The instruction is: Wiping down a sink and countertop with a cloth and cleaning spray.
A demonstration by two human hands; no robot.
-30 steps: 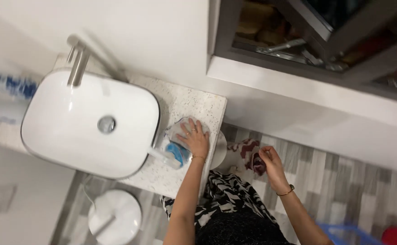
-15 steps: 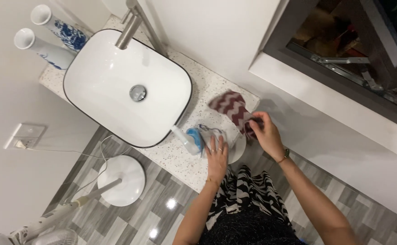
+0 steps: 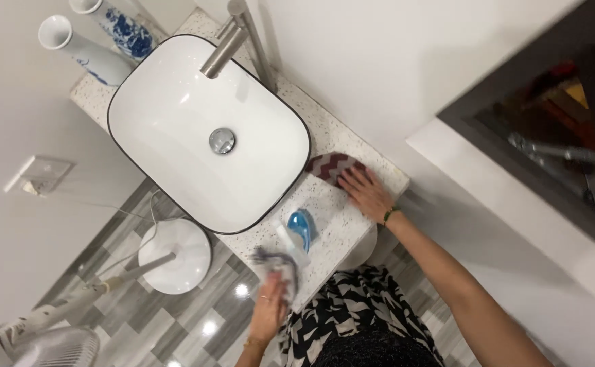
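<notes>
Seen from above, a person in a black-and-white patterned garment (image 3: pixel 365 306) stands at a speckled countertop (image 3: pixel 341 217). Nearest the camera, the left hand (image 3: pixel 270 306) reaches forward from a bent arm at the counter's near edge, its fingers curled around a crumpled pale cloth (image 3: pixel 273 266) with dark trim; the cloth bunches just beyond the fingertips, partly blurred. Just past it, a white and blue toothbrush-like tool (image 3: pixel 296 234) lies on the counter beside the basin. Farther off and to the right, the right arm stretches out long, and the right hand (image 3: pixel 366 192) lies palm down with fingers spread wide, pressing a maroon zigzag-patterned cloth (image 3: pixel 331 166) flat against the stone; the cloth shows beyond the fingertips. A white basin (image 3: pixel 175 136) with a steel tap (image 3: pixel 226 41) fills the counter's left side, two blue-and-white vases (image 3: pixel 100 41) behind it. A fan's white round base (image 3: pixel 175 255) rests on the grey floor below.
</notes>
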